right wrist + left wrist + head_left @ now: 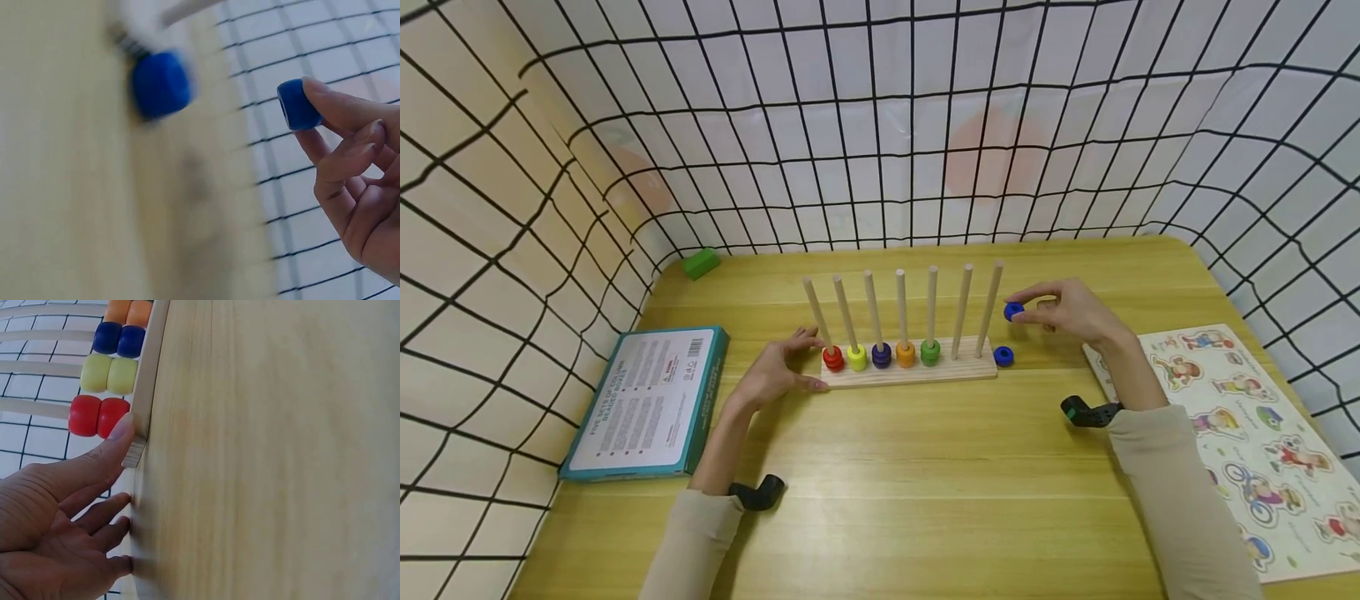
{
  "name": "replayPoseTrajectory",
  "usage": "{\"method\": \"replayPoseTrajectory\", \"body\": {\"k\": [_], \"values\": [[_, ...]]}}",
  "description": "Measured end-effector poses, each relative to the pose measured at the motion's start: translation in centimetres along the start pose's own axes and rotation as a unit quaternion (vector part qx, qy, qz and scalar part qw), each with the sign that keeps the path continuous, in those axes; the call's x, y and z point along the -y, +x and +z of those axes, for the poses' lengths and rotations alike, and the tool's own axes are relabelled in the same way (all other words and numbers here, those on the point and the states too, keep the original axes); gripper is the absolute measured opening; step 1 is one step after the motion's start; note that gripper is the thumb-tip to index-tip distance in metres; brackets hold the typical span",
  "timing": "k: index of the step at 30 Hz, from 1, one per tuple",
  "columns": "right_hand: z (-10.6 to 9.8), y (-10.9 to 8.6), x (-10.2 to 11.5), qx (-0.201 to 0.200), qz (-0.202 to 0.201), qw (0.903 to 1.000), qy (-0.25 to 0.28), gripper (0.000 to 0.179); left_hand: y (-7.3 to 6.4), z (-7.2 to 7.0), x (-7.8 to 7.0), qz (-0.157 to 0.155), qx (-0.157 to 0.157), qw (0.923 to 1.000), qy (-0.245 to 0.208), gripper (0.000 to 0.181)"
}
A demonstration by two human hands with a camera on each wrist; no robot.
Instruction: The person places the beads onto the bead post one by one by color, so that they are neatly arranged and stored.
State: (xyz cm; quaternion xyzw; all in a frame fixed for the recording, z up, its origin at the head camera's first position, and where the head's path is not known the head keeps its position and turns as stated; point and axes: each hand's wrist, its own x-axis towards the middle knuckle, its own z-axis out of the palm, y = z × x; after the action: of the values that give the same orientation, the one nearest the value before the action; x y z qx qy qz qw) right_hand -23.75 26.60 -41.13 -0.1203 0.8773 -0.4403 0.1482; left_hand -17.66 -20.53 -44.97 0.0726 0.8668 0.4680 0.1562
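Observation:
A wooden peg rack stands on the table with several upright pegs. From the left, its pegs carry red, yellow, dark blue, orange and green beads; the two rightmost pegs are bare. My left hand holds the rack's left end, thumb at the front corner beside the red beads. Right of the rack, my right hand pinches a blue bead between thumb and finger, raised off the table. Another blue bead lies at the rack's right end.
A teal-edged box lies at the left, and a small green block at the back left corner. On the right, a board with cartoon pictures lies partly under my right forearm. Black wire mesh encloses the back and sides.

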Motion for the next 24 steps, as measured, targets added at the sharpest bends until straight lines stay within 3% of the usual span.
{"method": "replayPoseTrajectory", "body": {"k": [6,14,18,24], "values": [[-1.5,-1.1,5.1,-0.06,-0.007,0.9961,0.064,0.043,0.0,-0.1,0.0,0.001,-0.001,1.0,0.003,0.07],[-2.4,-2.2,12.4,-0.115,-0.101,0.9832,0.099,0.033,0.1,-0.1,0.0,0.002,0.0,1.0,-0.001,0.07],[-2.2,-2.5,14.3,-0.103,-0.126,0.9816,0.1,0.031,0.2,-0.1,0.0,0.002,0.001,1.0,-0.002,0.07],[-1.0,-2.7,15.2,-0.063,-0.142,0.9857,0.065,0.028,0.2,0.0,0.1,0.003,0.0,1.0,-0.001,0.07]]}}
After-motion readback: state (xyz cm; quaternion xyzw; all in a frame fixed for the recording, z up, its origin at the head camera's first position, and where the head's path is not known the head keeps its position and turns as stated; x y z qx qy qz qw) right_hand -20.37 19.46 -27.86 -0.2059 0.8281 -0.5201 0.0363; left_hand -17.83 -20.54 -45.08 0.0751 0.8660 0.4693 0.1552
